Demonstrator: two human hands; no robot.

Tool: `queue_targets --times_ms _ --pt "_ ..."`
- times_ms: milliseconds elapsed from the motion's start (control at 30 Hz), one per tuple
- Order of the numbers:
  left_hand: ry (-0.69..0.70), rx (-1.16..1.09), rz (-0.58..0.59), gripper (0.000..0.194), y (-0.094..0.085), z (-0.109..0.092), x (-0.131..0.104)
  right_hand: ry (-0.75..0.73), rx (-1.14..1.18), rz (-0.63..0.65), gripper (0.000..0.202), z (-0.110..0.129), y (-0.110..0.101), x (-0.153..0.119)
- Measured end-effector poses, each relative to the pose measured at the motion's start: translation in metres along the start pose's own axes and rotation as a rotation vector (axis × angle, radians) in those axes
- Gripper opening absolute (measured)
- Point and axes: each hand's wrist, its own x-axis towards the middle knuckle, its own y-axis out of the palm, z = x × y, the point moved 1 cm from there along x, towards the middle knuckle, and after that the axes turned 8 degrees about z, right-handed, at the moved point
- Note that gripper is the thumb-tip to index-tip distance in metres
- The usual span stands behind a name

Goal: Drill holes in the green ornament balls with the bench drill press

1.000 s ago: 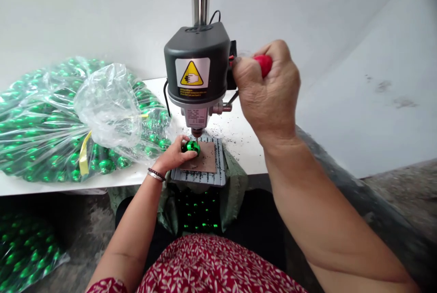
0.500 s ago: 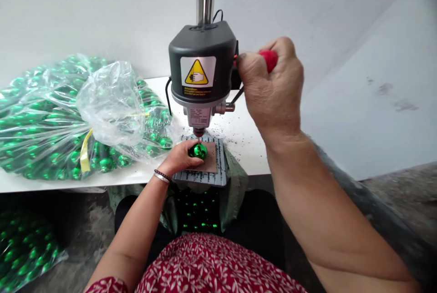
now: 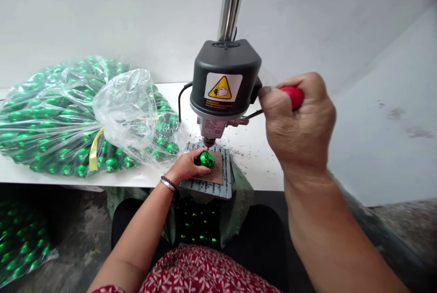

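Note:
A shiny green ball [image 3: 206,160] rests on a brown pad [image 3: 217,175] under the bit of a dark grey drill press [image 3: 225,70]. My left hand [image 3: 187,165] grips the ball from the left, thumb and fingers round it. The drill bit comes down at the top of the ball; whether it has entered the ball is too small to tell. On the right, my right hand [image 3: 298,120] is closed round the red knob [image 3: 292,97] of the press's lever.
A large clear bag of green balls [image 3: 61,115] lies on the white table [image 3: 262,156] at the left. Another bag of green balls [image 3: 23,243] sits on the floor. Green cloth [image 3: 241,202] hangs below the press, and dark shavings dot the table.
The view has shifted, so the press, ball and both hands appear further right and lower. My right hand and the lever knob look slightly lower against the press. Both hands keep their holds.

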Motion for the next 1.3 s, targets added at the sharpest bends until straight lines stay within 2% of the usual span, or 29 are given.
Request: queue_targets --times_ms 267,600,900,1200,1300 --pt "-0.003 0.043 0.018 0.075 0.003 0.006 0.000 -0.069 -0.119 0.089 0.017 0.008 -0.015 -0.035" --pt "0.003 0.020 0.031 0.074 0.003 0.006 -0.002 -0.066 -0.132 0.032 0.016 0.003 -0.010 -0.050" --pt "0.011 0.015 0.041 0.068 0.003 0.003 -0.003 -0.182 -0.142 -0.073 0.010 -0.009 -0.001 -0.073" --pt "0.004 0.011 0.019 0.075 0.005 0.006 -0.004 -0.327 -0.170 -0.133 0.007 -0.024 0.008 -0.092" --pt "-0.004 0.081 -0.017 0.054 0.008 0.004 0.005 -0.380 -0.152 -0.109 0.006 -0.028 0.010 -0.097"
